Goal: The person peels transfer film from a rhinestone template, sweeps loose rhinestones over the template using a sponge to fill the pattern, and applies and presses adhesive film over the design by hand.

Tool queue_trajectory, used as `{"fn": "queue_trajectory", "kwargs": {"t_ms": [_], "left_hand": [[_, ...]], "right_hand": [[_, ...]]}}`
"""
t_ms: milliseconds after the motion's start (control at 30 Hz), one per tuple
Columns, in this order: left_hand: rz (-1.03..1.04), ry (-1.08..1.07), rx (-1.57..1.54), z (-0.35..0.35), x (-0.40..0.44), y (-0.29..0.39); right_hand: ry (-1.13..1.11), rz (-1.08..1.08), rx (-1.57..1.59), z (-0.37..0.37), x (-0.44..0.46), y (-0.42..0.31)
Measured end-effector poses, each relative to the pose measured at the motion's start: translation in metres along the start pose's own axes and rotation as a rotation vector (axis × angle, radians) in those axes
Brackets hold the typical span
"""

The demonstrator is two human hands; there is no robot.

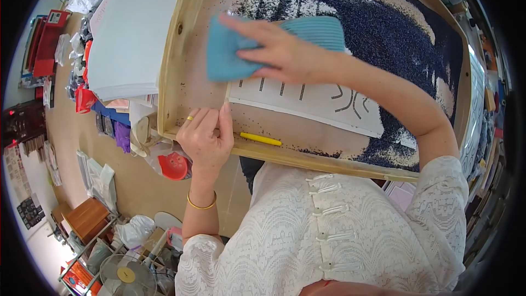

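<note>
My right hand (274,52) presses a light-blue ribbed pad (315,32) onto a white sheet (257,101), its fingers spread over the pad and slightly blurred. The sheet carries printed rows of short dark lines and curves. Small dark beads (389,44) cover its far and right parts. Curled into a loose fist, my left hand (205,137) rests at the near left corner of a shallow wooden tray (181,49). Its thumb tip touches the sheet's near left corner; what lies under the curled fingers is hidden. A yellow stick (261,139) lies right of this hand, along the near rim.
Left of the tray stands a tall stack of white paper sheets (129,33). A red bowl (173,165) in a plastic bag sits below its left corner. A fan (127,275) and a small wooden-topped shelf (87,219) are at lower left. Shelves crowd the right edge.
</note>
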State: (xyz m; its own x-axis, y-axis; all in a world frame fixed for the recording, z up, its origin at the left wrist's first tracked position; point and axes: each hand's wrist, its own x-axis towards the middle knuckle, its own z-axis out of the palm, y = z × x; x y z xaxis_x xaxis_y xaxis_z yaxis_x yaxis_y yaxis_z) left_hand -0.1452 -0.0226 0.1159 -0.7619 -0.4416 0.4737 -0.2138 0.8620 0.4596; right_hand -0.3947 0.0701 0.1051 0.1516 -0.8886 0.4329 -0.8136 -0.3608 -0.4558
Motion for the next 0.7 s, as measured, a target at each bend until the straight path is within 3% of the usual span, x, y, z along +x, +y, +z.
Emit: {"fn": "queue_trajectory", "kwargs": {"t_ms": [33,133,200,333,433,533,567,700], "left_hand": [[0.009,0.026,-0.005,0.002,0.001,-0.001],[0.008,0.012,0.003,0.001,0.001,-0.002],[-0.012,-0.04,0.015,-0.003,0.0,0.0],[0.001,-0.03,-0.002,-0.004,0.001,0.002],[-0.019,-0.036,0.0,-0.005,0.003,0.003],[-0.011,-0.048,-0.001,-0.005,0.004,0.003],[-0.005,-0.045,-0.007,-0.004,0.004,0.002],[0.006,-0.044,-0.007,-0.004,0.0,0.0]], "right_hand": [[-0.024,-0.032,-0.035,0.008,0.008,-0.004],[-0.014,0.021,-0.624,0.019,0.032,-0.002],[0.049,0.049,-0.699,0.008,0.035,0.013],[0.037,0.207,-0.557,-0.025,0.02,0.054],[0.253,0.216,-0.247,-0.019,0.002,0.06],[0.12,0.064,-0.195,0.002,0.013,0.041],[0.038,0.06,-0.374,0.008,0.017,0.029],[0.083,0.198,-0.767,0.005,0.052,0.05]]}}
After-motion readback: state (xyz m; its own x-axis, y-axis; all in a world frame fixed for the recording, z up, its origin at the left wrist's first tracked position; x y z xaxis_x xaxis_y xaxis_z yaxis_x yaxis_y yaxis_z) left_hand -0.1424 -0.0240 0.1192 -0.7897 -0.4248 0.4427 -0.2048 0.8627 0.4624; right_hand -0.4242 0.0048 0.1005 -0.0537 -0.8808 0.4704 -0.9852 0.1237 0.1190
